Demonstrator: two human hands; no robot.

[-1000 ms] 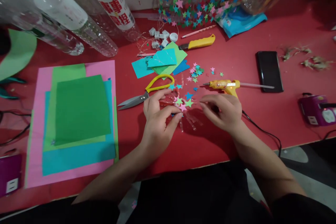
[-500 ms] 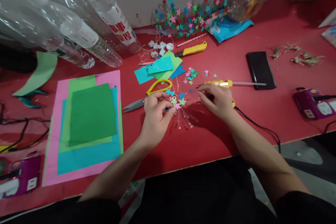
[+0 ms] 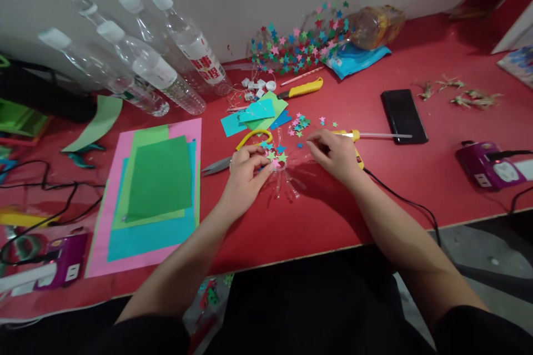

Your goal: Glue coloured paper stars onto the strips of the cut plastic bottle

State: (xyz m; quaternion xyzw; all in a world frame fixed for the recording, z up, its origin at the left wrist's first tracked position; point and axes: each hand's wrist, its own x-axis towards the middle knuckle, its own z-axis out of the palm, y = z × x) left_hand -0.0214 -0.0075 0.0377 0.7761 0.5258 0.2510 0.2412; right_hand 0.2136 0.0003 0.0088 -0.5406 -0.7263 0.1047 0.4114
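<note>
On the red table, a clear plastic piece cut into spreading strips (image 3: 293,187) carries pink, green and blue paper stars around its middle. My left hand (image 3: 246,175) grips it at its left side, thumb and fingers closed near a pink star (image 3: 275,163). To the right, my right hand (image 3: 335,156) is closed with thumb and fingertips close together; what they hold, if anything, is too small to make out. Partly behind that hand lies a yellow glue gun (image 3: 355,135) with a glue stick (image 3: 385,135) sticking out. Yellow-handled scissors (image 3: 217,166) lie beside my left hand.
Loose small stars (image 3: 300,122) and paper scraps (image 3: 258,110) lie beyond my hands, near a yellow cutter (image 3: 306,87). Stacked coloured sheets (image 3: 160,177) and bottles (image 3: 200,55) are left. A phone (image 3: 403,116) and purple power adapter (image 3: 483,169) are right. A star-covered strip piece (image 3: 291,47) stands behind.
The camera view has shifted, showing more of the left side. My right hand has come slightly nearer the strips; my left hand keeps its grip on the plastic piece.
</note>
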